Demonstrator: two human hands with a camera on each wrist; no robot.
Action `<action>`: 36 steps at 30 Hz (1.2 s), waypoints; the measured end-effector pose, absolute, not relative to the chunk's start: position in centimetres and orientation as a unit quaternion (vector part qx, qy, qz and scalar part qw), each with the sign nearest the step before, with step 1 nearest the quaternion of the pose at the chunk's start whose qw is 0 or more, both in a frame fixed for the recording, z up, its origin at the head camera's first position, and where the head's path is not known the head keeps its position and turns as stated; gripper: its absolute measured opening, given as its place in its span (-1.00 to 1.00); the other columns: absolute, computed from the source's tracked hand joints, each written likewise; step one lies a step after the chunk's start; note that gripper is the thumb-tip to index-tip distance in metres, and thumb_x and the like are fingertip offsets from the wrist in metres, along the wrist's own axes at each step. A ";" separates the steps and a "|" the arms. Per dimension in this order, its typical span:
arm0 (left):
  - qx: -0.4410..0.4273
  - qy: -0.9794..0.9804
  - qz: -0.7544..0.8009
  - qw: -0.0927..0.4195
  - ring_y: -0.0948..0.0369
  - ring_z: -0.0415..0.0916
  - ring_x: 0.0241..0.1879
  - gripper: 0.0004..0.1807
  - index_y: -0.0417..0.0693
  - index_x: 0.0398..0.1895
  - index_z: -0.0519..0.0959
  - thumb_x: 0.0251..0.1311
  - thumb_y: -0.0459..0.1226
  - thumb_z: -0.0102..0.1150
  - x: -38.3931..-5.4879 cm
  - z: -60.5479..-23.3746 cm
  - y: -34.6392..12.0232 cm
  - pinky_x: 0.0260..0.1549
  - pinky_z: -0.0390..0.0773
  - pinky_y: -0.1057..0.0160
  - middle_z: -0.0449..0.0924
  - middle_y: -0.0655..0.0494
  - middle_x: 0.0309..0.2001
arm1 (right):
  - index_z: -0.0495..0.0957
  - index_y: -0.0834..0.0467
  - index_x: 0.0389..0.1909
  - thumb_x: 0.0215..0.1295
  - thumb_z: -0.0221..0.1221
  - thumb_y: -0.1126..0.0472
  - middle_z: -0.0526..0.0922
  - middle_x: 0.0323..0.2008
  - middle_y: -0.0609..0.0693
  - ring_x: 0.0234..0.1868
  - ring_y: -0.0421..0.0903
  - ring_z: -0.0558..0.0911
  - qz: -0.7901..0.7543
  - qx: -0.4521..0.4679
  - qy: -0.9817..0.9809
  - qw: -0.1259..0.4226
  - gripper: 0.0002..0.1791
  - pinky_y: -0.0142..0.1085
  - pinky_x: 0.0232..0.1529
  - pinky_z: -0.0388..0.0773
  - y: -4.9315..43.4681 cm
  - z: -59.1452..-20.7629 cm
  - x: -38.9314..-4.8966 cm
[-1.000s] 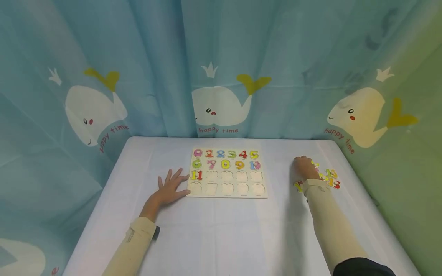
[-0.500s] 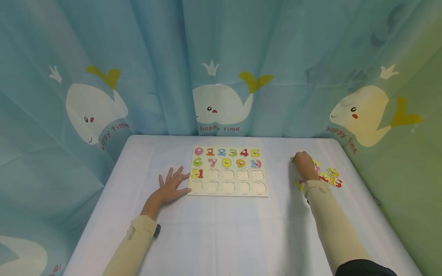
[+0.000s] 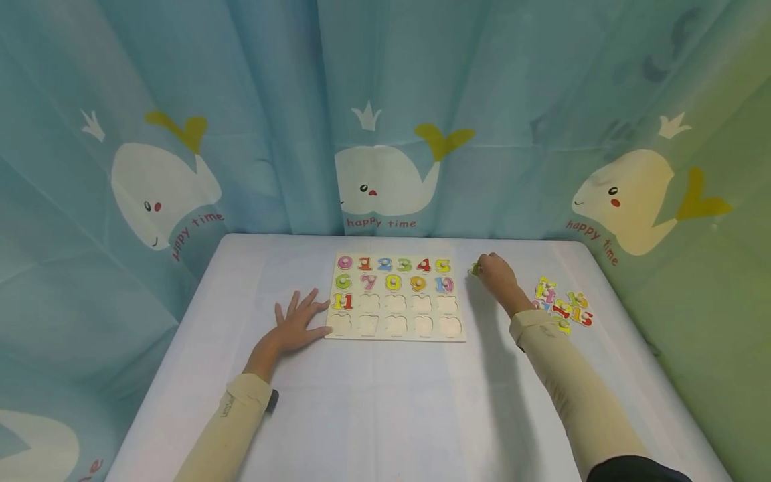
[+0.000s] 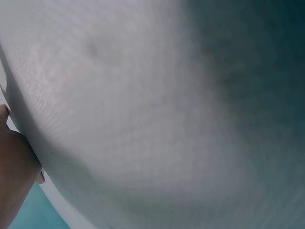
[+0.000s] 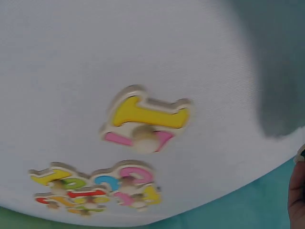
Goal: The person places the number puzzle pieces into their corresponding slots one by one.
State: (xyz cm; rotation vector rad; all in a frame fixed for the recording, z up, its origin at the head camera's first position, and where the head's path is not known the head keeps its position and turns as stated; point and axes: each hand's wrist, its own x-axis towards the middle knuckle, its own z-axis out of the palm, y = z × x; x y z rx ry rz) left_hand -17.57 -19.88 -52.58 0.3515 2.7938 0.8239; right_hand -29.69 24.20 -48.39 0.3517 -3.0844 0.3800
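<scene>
Just right of the cream rectangular wooden board (image 3: pixel 395 296) | I see right hand (image 3: pixel 496 276) pinching small green piece (image 3: pixel 474 269), now carried leftward from multicoloured numeral pieces (image 3: pixel 561 308) | left hand (image 3: pixel 295 328) spread, gripping nothing, at board's left edge | I judge: green piece nearer bare recesses (image 3: pixel 423 305)

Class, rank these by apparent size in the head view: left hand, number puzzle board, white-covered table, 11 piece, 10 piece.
1. White-covered table
2. Number puzzle board
3. Left hand
4. 11 piece and 10 piece: too alike to rank
</scene>
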 end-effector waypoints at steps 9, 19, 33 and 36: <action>0.119 0.949 0.273 0.100 -0.23 -0.45 0.40 -0.28 -0.02 0.35 0.30 0.17 0.09 0.14 -17.6 -52.5 -19.7 0.12 -0.57 -0.38 -0.14 -0.13 0.47 | 0.57 0.39 -0.22 0.18 0.21 0.41 0.55 -0.33 0.18 -0.34 0.00 0.51 0.137 0.156 -0.978 -0.028 -0.85 -0.16 -0.22 0.53 20.4 -48.2 -29.7; 0.114 0.947 0.285 0.100 -0.22 -0.46 0.40 -0.27 -0.01 0.35 0.31 0.15 0.09 0.16 -17.5 -52.5 -19.7 0.12 -0.60 -0.36 -0.13 -0.13 0.47 | 0.55 0.31 -0.26 0.21 0.19 0.39 0.52 -0.37 0.08 -0.40 -0.07 0.49 0.112 0.219 -0.968 -0.041 -0.90 -0.24 -0.29 0.54 16.9 -48.3 -29.0; 0.114 0.947 0.284 0.103 -0.21 -0.48 0.40 -0.27 0.01 0.35 0.30 0.16 0.11 0.14 -17.5 -52.5 -19.9 0.11 -0.62 -0.35 -0.15 -0.11 0.47 | 0.56 0.28 -0.34 0.14 0.18 0.49 0.53 -0.39 0.03 -0.39 -0.14 0.48 0.113 0.404 -0.908 0.007 -0.90 -0.39 -0.33 0.49 10.0 -50.2 -25.1; 0.117 0.945 0.288 0.099 -0.23 -0.47 0.40 -0.28 0.00 0.35 0.31 0.17 0.09 0.15 -17.4 -52.4 -20.0 0.11 -0.61 -0.36 -0.14 -0.12 0.47 | 0.55 0.28 -0.31 0.16 0.17 0.50 0.51 -0.37 0.03 -0.37 -0.16 0.45 0.106 0.423 -0.900 -0.001 -0.89 -0.42 -0.33 0.48 8.7 -50.6 -24.5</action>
